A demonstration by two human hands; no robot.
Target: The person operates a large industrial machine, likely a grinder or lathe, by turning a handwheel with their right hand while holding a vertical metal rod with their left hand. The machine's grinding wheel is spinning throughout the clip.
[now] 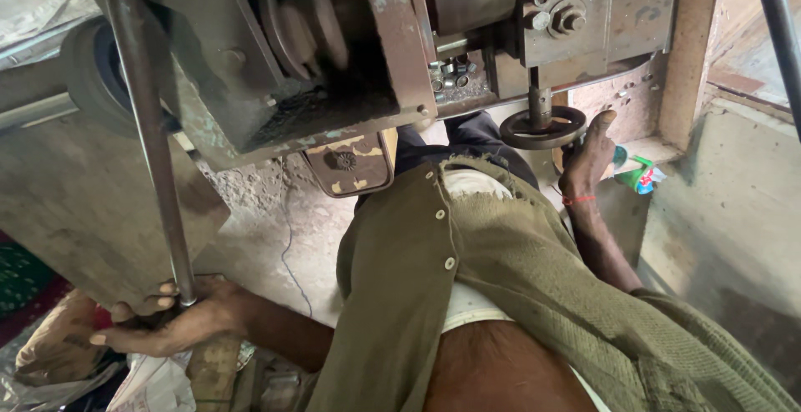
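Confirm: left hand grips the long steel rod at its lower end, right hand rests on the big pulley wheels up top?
Not quite. The left hand does grip the steel rod at its lower end, but the right hand rests on the small black handwheel, not the pulleys, as the head view shows.

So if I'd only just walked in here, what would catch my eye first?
Probably the worn, paint-chipped metal machine filling the top of the view. Under its right end the right hand rests at a small dark handwheel. Lower left, the left hand grips the bottom of a long steel rod.
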